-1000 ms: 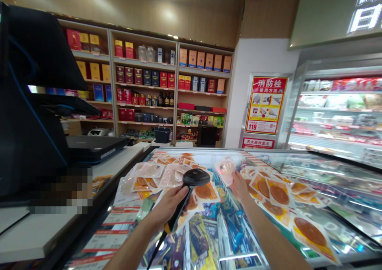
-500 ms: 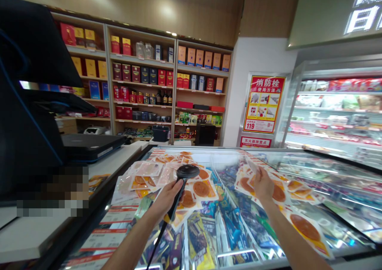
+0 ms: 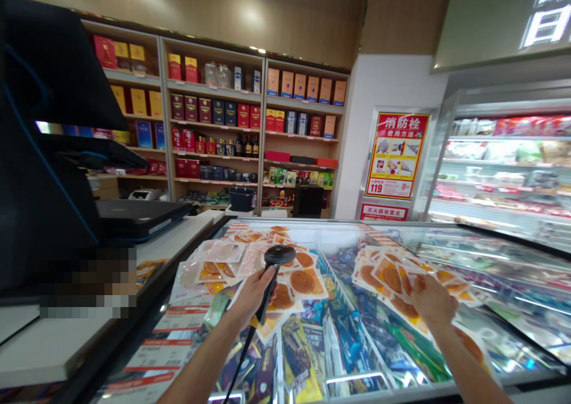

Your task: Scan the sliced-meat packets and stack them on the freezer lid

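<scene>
At the centre of the frame, the left hand [image 3: 252,294] is clenched around a black barcode scanner [image 3: 275,270], held upright above the freezer lid [image 3: 312,234]. Lower right, the right hand [image 3: 432,300] rests fingers-down on orange snack packets [image 3: 388,276].

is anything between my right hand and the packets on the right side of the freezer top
Nothing visible. The right hand rests directly on the spread of orange-labelled packets lying on the freezer's glass lid.
</scene>
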A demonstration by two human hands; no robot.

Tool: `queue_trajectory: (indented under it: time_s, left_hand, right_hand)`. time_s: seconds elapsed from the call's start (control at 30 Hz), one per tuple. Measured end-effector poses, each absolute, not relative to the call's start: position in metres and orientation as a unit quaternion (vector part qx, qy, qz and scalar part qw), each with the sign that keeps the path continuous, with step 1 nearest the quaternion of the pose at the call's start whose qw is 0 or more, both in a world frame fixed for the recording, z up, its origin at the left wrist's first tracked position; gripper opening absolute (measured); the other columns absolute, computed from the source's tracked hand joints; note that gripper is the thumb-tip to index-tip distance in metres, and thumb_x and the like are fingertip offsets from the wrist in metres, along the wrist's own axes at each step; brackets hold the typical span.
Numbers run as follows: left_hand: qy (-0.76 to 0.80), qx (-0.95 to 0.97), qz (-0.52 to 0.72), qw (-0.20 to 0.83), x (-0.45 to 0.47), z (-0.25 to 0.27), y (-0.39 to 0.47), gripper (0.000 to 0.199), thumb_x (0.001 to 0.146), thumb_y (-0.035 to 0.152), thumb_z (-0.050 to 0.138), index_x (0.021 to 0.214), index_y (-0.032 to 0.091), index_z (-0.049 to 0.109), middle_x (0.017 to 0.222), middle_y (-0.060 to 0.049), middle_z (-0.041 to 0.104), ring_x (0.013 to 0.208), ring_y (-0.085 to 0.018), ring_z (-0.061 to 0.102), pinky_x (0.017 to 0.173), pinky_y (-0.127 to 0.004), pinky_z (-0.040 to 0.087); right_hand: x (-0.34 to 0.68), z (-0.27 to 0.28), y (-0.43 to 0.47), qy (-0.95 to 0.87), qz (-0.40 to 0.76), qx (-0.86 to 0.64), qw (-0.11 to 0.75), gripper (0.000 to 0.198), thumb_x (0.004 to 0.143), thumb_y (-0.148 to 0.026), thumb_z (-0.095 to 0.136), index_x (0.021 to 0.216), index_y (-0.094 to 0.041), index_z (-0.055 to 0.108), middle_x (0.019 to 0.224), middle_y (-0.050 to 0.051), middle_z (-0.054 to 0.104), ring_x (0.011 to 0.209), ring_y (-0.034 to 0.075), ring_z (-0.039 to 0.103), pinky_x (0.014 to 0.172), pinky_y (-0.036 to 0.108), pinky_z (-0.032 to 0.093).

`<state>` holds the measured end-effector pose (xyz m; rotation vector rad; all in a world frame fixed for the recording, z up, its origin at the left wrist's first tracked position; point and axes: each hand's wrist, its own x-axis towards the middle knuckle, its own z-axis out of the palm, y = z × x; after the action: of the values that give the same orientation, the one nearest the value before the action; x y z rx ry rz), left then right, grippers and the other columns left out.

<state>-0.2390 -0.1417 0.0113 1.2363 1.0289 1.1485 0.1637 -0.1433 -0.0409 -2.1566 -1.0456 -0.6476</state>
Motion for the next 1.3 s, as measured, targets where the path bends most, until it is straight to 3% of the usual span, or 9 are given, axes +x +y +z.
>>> queue_trajectory:
  time_s: [0.17, 0.3, 0.47, 0.63, 0.83, 1.0, 1.13, 1.3]
  left_hand:
    - [0.433, 0.537, 0.486, 0.537, -0.244, 0.014, -0.143, 0.038, 0.065, 0.053, 0.050, 0.067, 0.015, 0.048, 0.051, 0.004, 0.050, 0.043, -0.006, 0.044, 0.041, -0.018, 0.032]
    - [0.438, 0.548, 0.486, 0.522, -0.250, 0.015, -0.145, 0.038, 0.065, 0.053, 0.049, 0.065, 0.015, 0.047, 0.049, 0.004, 0.048, 0.041, -0.007, 0.043, 0.040, -0.019, 0.031]
    - [0.459, 0.548, 0.478, 0.510, -0.258, 0.019, -0.151, 0.037, 0.066, 0.053, 0.047, 0.066, 0.016, 0.048, 0.049, 0.005, 0.049, 0.042, -0.007, 0.044, 0.043, -0.019, 0.033]
    - [0.473, 0.548, 0.471, 0.504, -0.263, 0.020, -0.157, 0.037, 0.066, 0.052, 0.047, 0.065, 0.016, 0.048, 0.050, 0.004, 0.050, 0.043, -0.007, 0.044, 0.044, -0.020, 0.034]
    - [0.473, 0.547, 0.468, 0.508, -0.266, 0.022, -0.161, 0.038, 0.066, 0.053, 0.046, 0.065, 0.015, 0.048, 0.051, 0.004, 0.050, 0.044, -0.007, 0.043, 0.045, -0.020, 0.034]
    - [0.460, 0.551, 0.462, 0.521, -0.263, 0.023, -0.161, 0.037, 0.067, 0.052, 0.046, 0.066, 0.015, 0.048, 0.051, 0.004, 0.049, 0.045, -0.007, 0.043, 0.045, -0.020, 0.034]
    - [0.463, 0.549, 0.458, 0.524, -0.261, 0.025, -0.162, 0.037, 0.066, 0.053, 0.047, 0.067, 0.015, 0.048, 0.053, 0.003, 0.051, 0.046, -0.008, 0.045, 0.046, -0.020, 0.034]
    - [0.462, 0.550, 0.459, 0.523, -0.261, 0.028, -0.164, 0.036, 0.068, 0.051, 0.045, 0.066, 0.016, 0.047, 0.053, 0.004, 0.050, 0.046, -0.007, 0.044, 0.046, -0.020, 0.035]
  right_hand:
    - [0.118, -0.035, -0.119, -0.535, -0.260, -0.718, 0.361, 0.035, 0.069, -0.023, 0.039, 0.098, -0.013, 0.056, 0.105, 0.013, 0.057, 0.100, 0.024, 0.049, 0.085, 0.040, 0.034]
    - [0.052, -0.036, -0.099, -0.654, -0.154, -0.636, 0.379, 0.038, 0.067, -0.024, 0.042, 0.100, -0.010, 0.055, 0.110, 0.013, 0.055, 0.105, 0.023, 0.047, 0.091, 0.036, 0.033]
    - [-0.021, -0.037, -0.098, -0.796, -0.011, -0.524, 0.303, 0.048, 0.065, -0.034, 0.051, 0.111, -0.017, 0.050, 0.119, 0.011, 0.049, 0.111, 0.023, 0.041, 0.093, 0.038, 0.030]
    - [-0.042, -0.037, -0.100, -0.823, 0.056, -0.503, 0.259, 0.065, 0.060, -0.049, 0.057, 0.117, -0.020, 0.044, 0.121, 0.011, 0.047, 0.110, 0.026, 0.041, 0.091, 0.039, 0.031]
    - [-0.037, -0.034, -0.100, -0.827, 0.070, -0.484, 0.278, 0.056, 0.062, -0.040, 0.058, 0.113, -0.019, 0.047, 0.114, 0.008, 0.053, 0.103, 0.022, 0.047, 0.090, 0.035, 0.031]
    - [-0.036, -0.036, -0.098, -0.834, 0.070, -0.487, 0.250, 0.069, 0.056, -0.044, 0.062, 0.118, -0.020, 0.043, 0.119, 0.009, 0.049, 0.107, 0.026, 0.043, 0.090, 0.038, 0.031]
    - [-0.035, -0.033, -0.099, -0.829, 0.089, -0.478, 0.278, 0.055, 0.064, -0.041, 0.055, 0.115, -0.022, 0.048, 0.115, 0.007, 0.053, 0.103, 0.024, 0.047, 0.088, 0.036, 0.033]
    - [-0.031, -0.026, -0.100, -0.801, 0.169, -0.464, 0.337, 0.039, 0.077, -0.045, 0.036, 0.099, -0.022, 0.059, 0.092, 0.002, 0.064, 0.084, 0.020, 0.056, 0.073, 0.030, 0.041]
